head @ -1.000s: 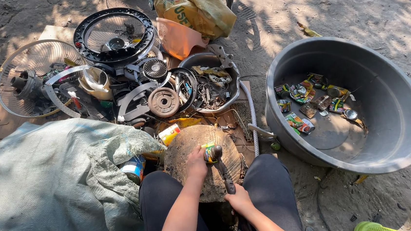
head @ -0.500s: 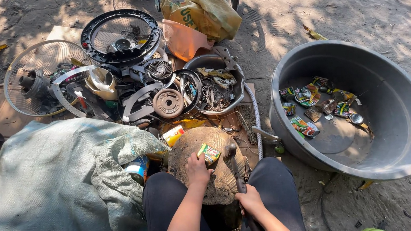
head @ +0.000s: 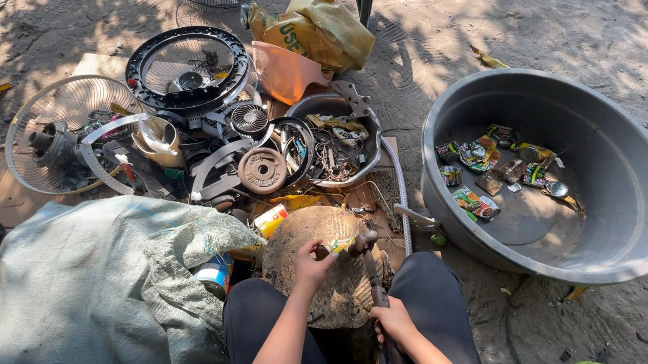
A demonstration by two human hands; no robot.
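Observation:
A round wooden stump (head: pixel 320 232) stands between my knees. My left hand (head: pixel 311 264) rests on its top and pinches a small flattened green and yellow can (head: pixel 339 245). A hammer (head: pixel 374 282) lies across the stump with its head touching the can. My right hand (head: pixel 394 323) grips the hammer's handle near my lap. A big grey plastic basin (head: pixel 632 181) to the right holds several crushed colourful cans (head: pixel 484 165).
A bulky grey-green sack (head: pixel 79 301) lies at my left. Behind the stump sits a scrap pile: fan guards (head: pixel 57 118), a black ring (head: pixel 184 66), a rusty weight disc (head: pixel 261 170), a metal bowl of wires (head: pixel 332 143), a yellow bag (head: pixel 320 28). Sandy ground surrounds everything.
The hammer head has come down onto the can. My left hand still holds the can on the stump; the can now looks flatter and lies on its side.

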